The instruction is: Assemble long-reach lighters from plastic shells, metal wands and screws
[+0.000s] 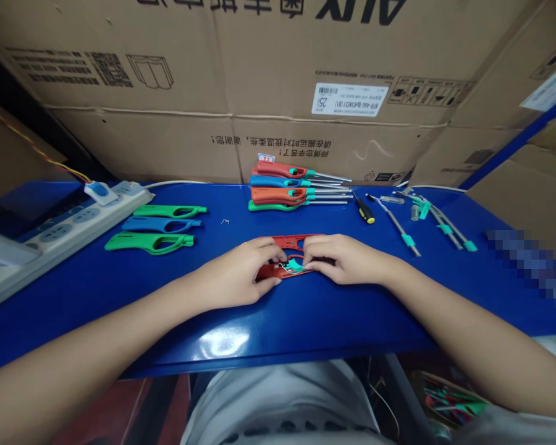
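Note:
Near the table's front edge lies an opened red lighter casing, with one red casing half (288,241) just behind the other, nearer half (267,271). Inside the nearer half sit a teal trigger part (294,266) and a thin white wire. My left hand (245,269) is closed round the left end of this half, thumb along its front edge. Fingers of my right hand (345,258) pinch at its right end, beside the teal part. What exactly those fingertips grip is partly hidden. Both hands touch the casing.
Behind my hands lie several assembled long-nosed lighters (278,196) and a screwdriver (364,211). Metal lighter tubes with teal parts (445,228) are at right. Green and blue casings (155,224), tiny screws (225,221) and a power strip (69,228) are at left. Cardboard (269,80) stands behind.

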Demonstrator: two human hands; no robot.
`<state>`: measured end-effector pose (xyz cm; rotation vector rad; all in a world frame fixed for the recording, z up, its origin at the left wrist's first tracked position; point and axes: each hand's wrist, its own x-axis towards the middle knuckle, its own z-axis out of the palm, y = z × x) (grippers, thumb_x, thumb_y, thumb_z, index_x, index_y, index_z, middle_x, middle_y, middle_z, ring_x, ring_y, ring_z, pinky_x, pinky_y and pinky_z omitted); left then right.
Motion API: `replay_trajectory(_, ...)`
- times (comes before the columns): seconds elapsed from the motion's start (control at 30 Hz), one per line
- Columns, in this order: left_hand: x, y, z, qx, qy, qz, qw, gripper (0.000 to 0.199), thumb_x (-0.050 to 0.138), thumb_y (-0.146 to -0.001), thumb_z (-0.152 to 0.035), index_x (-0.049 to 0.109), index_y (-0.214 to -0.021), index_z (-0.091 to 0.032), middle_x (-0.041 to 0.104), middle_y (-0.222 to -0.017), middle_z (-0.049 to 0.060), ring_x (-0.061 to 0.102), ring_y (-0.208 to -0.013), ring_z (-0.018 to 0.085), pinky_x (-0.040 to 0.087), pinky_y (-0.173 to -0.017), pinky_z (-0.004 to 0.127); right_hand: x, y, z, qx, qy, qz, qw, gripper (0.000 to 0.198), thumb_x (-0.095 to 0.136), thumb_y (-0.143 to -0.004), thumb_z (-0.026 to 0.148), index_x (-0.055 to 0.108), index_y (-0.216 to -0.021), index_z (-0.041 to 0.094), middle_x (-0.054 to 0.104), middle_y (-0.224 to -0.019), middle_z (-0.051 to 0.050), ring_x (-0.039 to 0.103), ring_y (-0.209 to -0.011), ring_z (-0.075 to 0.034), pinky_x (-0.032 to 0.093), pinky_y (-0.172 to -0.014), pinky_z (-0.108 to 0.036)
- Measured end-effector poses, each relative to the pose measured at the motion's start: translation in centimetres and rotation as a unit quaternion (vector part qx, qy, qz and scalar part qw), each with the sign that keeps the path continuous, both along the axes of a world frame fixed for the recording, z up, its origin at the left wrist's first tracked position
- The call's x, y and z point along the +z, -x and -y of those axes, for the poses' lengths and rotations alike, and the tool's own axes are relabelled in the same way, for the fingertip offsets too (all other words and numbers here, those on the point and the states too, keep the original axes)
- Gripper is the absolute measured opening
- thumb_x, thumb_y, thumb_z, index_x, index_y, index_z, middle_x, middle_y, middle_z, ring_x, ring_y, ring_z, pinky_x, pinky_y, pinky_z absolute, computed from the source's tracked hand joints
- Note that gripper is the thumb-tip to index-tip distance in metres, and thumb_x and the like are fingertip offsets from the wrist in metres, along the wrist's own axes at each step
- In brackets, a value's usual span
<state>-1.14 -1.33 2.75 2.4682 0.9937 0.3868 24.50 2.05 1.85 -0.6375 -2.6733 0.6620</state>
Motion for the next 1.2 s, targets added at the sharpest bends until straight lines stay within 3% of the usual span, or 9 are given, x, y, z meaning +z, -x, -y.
replay_trajectory(0.33,0.07,-0.05,-0.01,0.018,0.012,-0.001,1.0,0.028,0.067,-0.085,-0.02,0.064,-0.113,-0.02,0.066,-0.113,0.007,0.065,-0.102,0.023,0.053,-0.096,0.038,0.33,0.23,0.56,-0.016,-0.077,0.072,0.994,0.02,0.046,-0.101,0.023,0.065,-0.097,0.017,0.067,-0.1,-0.007,0.061,-0.084,-0.018,0.046,-0.071,-0.028)
replay_trajectory(0.57,-0.21,-0.04,0.01,0.02,0.012,0.008,1.0,0.029,0.067,-0.085,-0.02,0.064,-0.113,-0.02,0.066,-0.111,0.007,0.065,-0.101,0.023,0.054,-0.094,0.038,-0.12,0.17,0.3,-0.009,-0.032,0.021,0.999,0.019,0.05,-0.099,0.021,0.068,-0.094,0.017,0.07,-0.098,-0.008,0.065,-0.089,-0.018,0.05,-0.081,-0.031)
replay_trajectory(0.87,-0.32,-0.12,0.11,0.029,0.017,0.014,0.999,0.027,0.067,-0.084,-0.019,0.064,-0.111,-0.019,0.067,-0.111,0.007,0.065,-0.101,0.024,0.053,-0.094,0.039,0.09,0.18,0.12,-0.019,0.005,-0.002,1.0,0.013,0.054,-0.097,0.019,0.068,-0.095,0.017,0.069,-0.094,-0.007,0.064,-0.083,-0.016,0.05,-0.077,-0.028)
replay_trajectory(1.07,-0.17,-0.19,0.18,0.032,0.021,0.012,0.999,0.029,0.069,-0.083,-0.018,0.064,-0.112,-0.019,0.066,-0.111,0.007,0.065,-0.102,0.024,0.053,-0.094,0.039,0.18,0.09,0.22,-0.009,-0.01,0.012,1.0,0.017,0.053,-0.098,0.02,0.069,-0.095,0.017,0.068,-0.099,-0.009,0.065,-0.088,-0.017,0.05,-0.081,-0.029)
replay_trajectory(1.2,-0.13,-0.21,0.19,0.033,0.024,0.014,0.999,0.028,0.069,-0.083,-0.017,0.064,-0.111,-0.019,0.066,-0.11,0.007,0.065,-0.102,0.024,0.053,-0.093,0.038,0.22,0.11,0.45,-0.005,-0.056,0.048,0.997,0.02,0.049,-0.099,0.019,0.069,-0.095,0.018,0.068,-0.098,-0.008,0.064,-0.087,-0.017,0.048,-0.076,-0.028)
